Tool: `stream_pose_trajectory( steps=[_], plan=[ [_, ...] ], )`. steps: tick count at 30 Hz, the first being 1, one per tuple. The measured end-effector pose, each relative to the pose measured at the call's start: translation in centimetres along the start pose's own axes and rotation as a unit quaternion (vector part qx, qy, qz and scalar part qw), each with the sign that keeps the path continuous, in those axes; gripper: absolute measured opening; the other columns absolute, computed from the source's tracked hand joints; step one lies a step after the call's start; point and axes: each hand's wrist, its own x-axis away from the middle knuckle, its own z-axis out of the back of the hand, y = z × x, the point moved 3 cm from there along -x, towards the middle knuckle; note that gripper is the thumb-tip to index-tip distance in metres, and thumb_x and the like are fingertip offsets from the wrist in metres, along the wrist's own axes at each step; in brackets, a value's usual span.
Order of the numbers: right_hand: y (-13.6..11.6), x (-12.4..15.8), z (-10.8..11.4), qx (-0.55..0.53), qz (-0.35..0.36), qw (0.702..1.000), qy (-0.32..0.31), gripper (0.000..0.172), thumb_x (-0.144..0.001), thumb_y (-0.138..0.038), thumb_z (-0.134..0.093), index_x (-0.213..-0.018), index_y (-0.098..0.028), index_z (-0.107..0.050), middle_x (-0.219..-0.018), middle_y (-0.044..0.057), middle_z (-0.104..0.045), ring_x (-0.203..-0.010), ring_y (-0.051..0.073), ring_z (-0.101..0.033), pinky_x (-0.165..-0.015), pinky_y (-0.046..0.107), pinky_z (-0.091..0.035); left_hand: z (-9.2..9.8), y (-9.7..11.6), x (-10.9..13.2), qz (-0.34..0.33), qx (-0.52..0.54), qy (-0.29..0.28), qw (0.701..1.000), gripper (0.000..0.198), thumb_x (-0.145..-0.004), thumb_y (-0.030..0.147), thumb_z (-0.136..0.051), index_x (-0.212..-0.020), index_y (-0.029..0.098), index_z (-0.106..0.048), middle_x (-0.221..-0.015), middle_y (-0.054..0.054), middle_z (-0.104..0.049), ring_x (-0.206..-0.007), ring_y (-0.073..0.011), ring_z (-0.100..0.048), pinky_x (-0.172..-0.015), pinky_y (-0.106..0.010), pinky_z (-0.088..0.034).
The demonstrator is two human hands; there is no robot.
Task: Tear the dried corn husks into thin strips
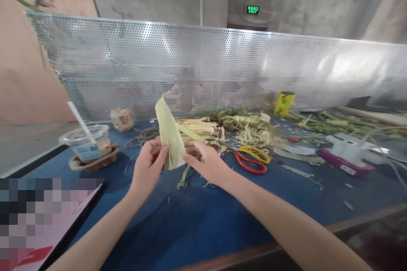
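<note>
A pale green corn husk [170, 133] stands upright between my two hands above the blue tabletop. My left hand [150, 161] pinches its lower left edge between thumb and fingers. On the other side, my right hand [203, 159] grips the lower right edge, its fingers partly behind the husk. Just beyond lies a bundle of pale husk strips [197, 128]. Thin green shreds [182, 178] lie on the table below the hands. Right of my right hand rest scissors [252, 159] with one red and one yellow handle loop.
A lidded cup [87, 146] with a straw sits in a cardboard holder [111, 157] at left, near a ball of twine [122, 118]. Loose husks [251, 129], a yellow tube [284, 103] and a purple-based device [346, 163] stand right. A perforated metal panel [133, 63] borders the back.
</note>
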Motion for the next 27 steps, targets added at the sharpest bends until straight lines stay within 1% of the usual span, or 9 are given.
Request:
stream_pose_trajectory(
  steps=[4,6,9,13,17,19,21,24,27],
  plan=[
    [0.0,0.3,-0.5,0.042,-0.001,0.999,0.02,0.011,-0.078,-0.027,-0.044,-0.075,-0.018,-0.05,-0.06,-0.003,-0.048,-0.052,0.01,-0.044,-0.048,0.021,-0.032,-0.7,-0.2,0.2,-0.023,-0.043,-0.064,0.997,0.024,-0.073,0.039,-0.053,-0.083,0.019,-0.043,-0.054,0.006,-0.051,-0.043,-0.009,-0.046,-0.042,-0.02,-0.037],
    [0.1,0.3,-0.7,0.054,-0.001,0.998,0.022,0.013,-0.078,-0.024,-0.042,-0.066,-0.018,-0.043,-0.054,-0.005,-0.04,-0.048,0.009,-0.038,-0.045,0.021,-0.027,-0.9,-0.3,0.3,-0.028,-0.043,-0.073,0.996,0.023,-0.074,0.039,-0.053,-0.083,0.019,-0.043,-0.053,0.006,-0.051,-0.042,-0.0086,-0.045,-0.043,-0.02,-0.037],
    [0.4,0.2,-0.9,0.044,-0.002,0.998,0.038,0.018,-0.078,-0.024,-0.043,-0.061,-0.018,-0.038,-0.052,-0.006,-0.036,-0.047,0.008,-0.035,-0.044,0.02,-0.025,-0.9,-0.3,0.2,-0.024,-0.032,-0.086,0.996,0.026,-0.073,0.038,-0.053,-0.088,0.018,-0.046,-0.056,0.004,-0.054,-0.043,-0.0084,-0.045,-0.042,-0.02,-0.038],
    [1.0,-0.6,0.2,0.027,-0.002,0.999,0.043,0.017,-0.078,-0.025,-0.044,-0.063,-0.017,-0.046,-0.054,-0.004,-0.044,-0.049,0.008,-0.039,-0.047,0.02,-0.029,-1.0,-0.5,0.1,-0.017,-0.042,-0.117,0.992,0.028,-0.071,0.037,-0.056,-0.089,0.016,-0.051,-0.058,0.003,-0.054,-0.045,-0.0079,-0.045,-0.044,-0.02,-0.038],
    [2.0,-1.8,4.0,0.002,-0.025,0.997,0.072,0.018,-0.079,-0.028,-0.045,-0.078,-0.016,-0.059,-0.065,0.001,-0.06,-0.056,0.011,-0.05,-0.054,0.023,-0.036,-1.1,-0.9,0.2,-0.015,-0.037,-0.122,0.992,0.024,-0.074,0.037,-0.053,-0.085,0.016,-0.052,-0.058,0.003,-0.054,-0.043,-0.0069,-0.043,-0.043,-0.02,-0.037],
    [2.6,-2.1,5.4,-0.026,-0.068,0.995,0.075,0.026,-0.081,-0.034,-0.041,-0.083,-0.015,-0.059,-0.07,0.004,-0.063,-0.056,0.011,-0.052,-0.052,0.023,-0.038,-1.2,-1.2,0.3,-0.011,-0.034,-0.13,0.991,0.025,-0.075,0.038,-0.053,-0.085,0.016,-0.053,-0.057,0.004,-0.053,-0.043,-0.0071,-0.044,-0.043,-0.02,-0.037],
    [2.7,-2.1,5.4,-0.046,-0.081,0.995,0.027,0.032,-0.082,-0.04,-0.039,-0.084,-0.015,-0.059,-0.071,0.005,-0.065,-0.055,0.012,-0.053,-0.051,0.024,-0.039,-1.4,-1.4,0.4,-0.005,-0.035,-0.144,0.989,0.025,-0.074,0.037,-0.054,-0.086,0.016,-0.054,-0.057,0.004,-0.053,-0.043,-0.007,-0.044,-0.043,-0.02,-0.038],
    [2.6,-1.4,3.3,-0.062,-0.079,0.99,-0.1,0.025,-0.074,-0.036,-0.054,-0.088,-0.016,-0.059,-0.078,0.004,-0.066,-0.065,0.013,-0.057,-0.058,0.024,-0.042,-1.7,-1.4,0.6,0.005,-0.036,-0.161,0.986,0.025,-0.073,0.037,-0.055,-0.084,0.016,-0.054,-0.057,0.004,-0.053,-0.043,-0.0071,-0.045,-0.044,-0.02,-0.039],
    [2.3,-0.8,1.6,-0.054,-0.075,0.985,-0.145,0.016,-0.072,-0.027,-0.054,-0.081,-0.014,-0.06,-0.073,0.003,-0.064,-0.062,0.013,-0.057,-0.056,0.023,-0.041,-1.5,-1.1,0.6,0.0,-0.061,-0.142,0.988,0.023,-0.075,0.038,-0.052,-0.078,0.015,-0.055,-0.054,0.004,-0.051,-0.042,-0.0073,-0.045,-0.044,-0.02,-0.039]
  ],
)
